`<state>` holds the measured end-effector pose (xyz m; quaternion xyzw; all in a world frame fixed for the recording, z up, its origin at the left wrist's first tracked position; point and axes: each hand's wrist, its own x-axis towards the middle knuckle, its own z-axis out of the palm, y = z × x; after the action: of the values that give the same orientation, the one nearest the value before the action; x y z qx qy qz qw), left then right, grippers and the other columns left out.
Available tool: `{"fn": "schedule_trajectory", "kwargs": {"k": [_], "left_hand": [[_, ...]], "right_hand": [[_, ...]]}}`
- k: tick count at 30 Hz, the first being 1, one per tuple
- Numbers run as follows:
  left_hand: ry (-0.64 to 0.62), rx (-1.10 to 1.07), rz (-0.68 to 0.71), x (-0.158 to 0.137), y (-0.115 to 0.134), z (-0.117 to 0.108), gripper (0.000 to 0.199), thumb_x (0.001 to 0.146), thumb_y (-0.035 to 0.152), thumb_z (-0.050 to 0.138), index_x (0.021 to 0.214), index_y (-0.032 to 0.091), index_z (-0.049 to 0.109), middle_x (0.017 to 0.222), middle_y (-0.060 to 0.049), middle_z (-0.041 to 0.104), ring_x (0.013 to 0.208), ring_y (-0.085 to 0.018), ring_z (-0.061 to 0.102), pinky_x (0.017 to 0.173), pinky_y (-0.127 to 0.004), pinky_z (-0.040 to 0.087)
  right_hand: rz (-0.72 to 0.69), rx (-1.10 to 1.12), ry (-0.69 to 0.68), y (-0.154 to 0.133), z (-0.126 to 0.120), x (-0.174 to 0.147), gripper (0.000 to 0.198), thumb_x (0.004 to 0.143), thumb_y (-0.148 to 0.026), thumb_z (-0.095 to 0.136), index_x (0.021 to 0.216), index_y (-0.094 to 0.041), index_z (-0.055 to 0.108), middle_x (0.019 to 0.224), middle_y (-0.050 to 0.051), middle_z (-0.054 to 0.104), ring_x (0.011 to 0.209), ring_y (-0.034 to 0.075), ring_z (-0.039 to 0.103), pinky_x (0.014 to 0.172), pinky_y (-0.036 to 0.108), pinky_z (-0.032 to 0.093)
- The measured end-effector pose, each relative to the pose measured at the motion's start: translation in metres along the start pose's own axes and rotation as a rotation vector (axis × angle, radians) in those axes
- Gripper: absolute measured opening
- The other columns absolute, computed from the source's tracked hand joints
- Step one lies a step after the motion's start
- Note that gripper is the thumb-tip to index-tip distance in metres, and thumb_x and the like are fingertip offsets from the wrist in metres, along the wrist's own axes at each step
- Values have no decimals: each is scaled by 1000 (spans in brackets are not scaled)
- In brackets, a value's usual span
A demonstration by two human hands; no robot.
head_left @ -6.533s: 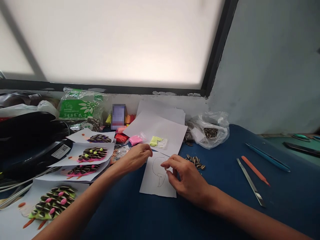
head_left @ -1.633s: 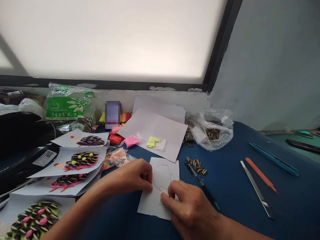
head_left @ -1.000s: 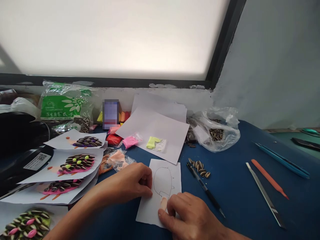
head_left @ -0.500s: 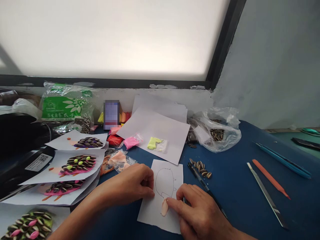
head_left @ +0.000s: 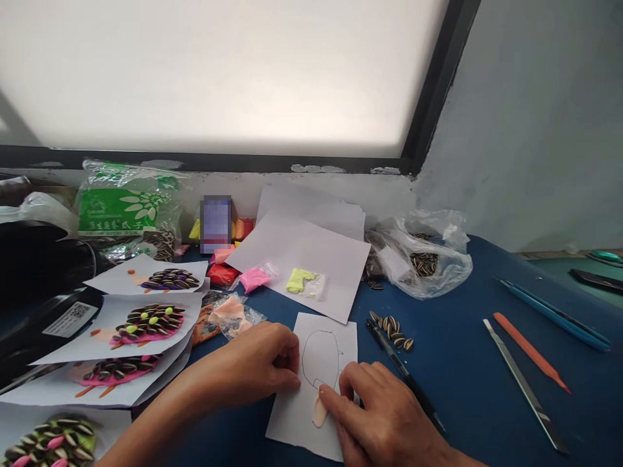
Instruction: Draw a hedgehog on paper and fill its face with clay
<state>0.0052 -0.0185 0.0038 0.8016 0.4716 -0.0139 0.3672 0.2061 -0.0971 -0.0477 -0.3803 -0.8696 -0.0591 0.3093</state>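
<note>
A small white sheet of paper (head_left: 311,353) with a pen-drawn oval outline lies on the blue tabletop in front of me. My left hand (head_left: 272,360) has its fingers curled, the thumb and fingertips closed at the sheet's left edge. On the lower part of the drawing is a small flattened piece of peach clay (head_left: 319,415). The index finger of my right hand (head_left: 377,408) stretches out and presses on its upper end. The other right fingers are loosely bent over the sheet's right side, and part of the drawing is hidden under them.
Sunflower seeds (head_left: 390,331) and a black pen (head_left: 403,370) lie right of the sheet. Farther right are blue tweezers (head_left: 555,314), an orange tool (head_left: 530,353) and a metal blade (head_left: 525,386). Seed-covered hedgehog pictures (head_left: 150,324) overlap at left; bagged clay (head_left: 256,277) sits behind.
My right index finger has shifted slightly left and down over the peach clay, covering more of its upper end. My left hand stays at the paper's edge; the view has moved slightly.
</note>
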Motion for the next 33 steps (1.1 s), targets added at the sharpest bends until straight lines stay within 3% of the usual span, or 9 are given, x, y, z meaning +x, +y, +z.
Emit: {"fn": "schedule_trajectory", "kwargs": {"k": [9,14,19,27,33], "left_hand": [[-11,16,-1,-2,1,-1,11,67,26,57,72,19,64,68,2,62,62,-13,54,51,-22,35],[-11,18,-6,-3,1,-1,11,69,28,57,72,19,63,68,2,60,62,-13,52,51,-22,34],[-13,16,1,-2,2,-1,10,69,28,57,71,19,62,66,3,59,61,-12,51,51,-22,33],[-9,23,10,-2,-1,0,10,69,28,57,72,20,63,67,3,59,61,-12,52,51,-23,33],[-7,11,1,-2,-2,1,11,69,28,58,74,20,63,68,3,61,62,-12,53,51,-22,35]], "right_hand": [[37,52,-36,3,-10,-6,30,87,-9,44,107,-12,66,79,9,60,67,17,52,59,28,40],[15,8,20,1,-7,-5,25,84,-9,44,87,-15,69,69,5,56,58,15,44,55,27,33],[-36,-49,74,0,-4,-4,27,82,-10,45,91,-14,70,66,4,56,55,15,41,54,28,28],[44,34,-34,1,-6,-5,26,81,-11,45,90,-15,69,71,5,57,60,16,45,57,29,32],[75,106,-78,3,-10,-7,31,83,-8,42,103,-11,66,81,9,60,69,18,51,61,29,37]]}}
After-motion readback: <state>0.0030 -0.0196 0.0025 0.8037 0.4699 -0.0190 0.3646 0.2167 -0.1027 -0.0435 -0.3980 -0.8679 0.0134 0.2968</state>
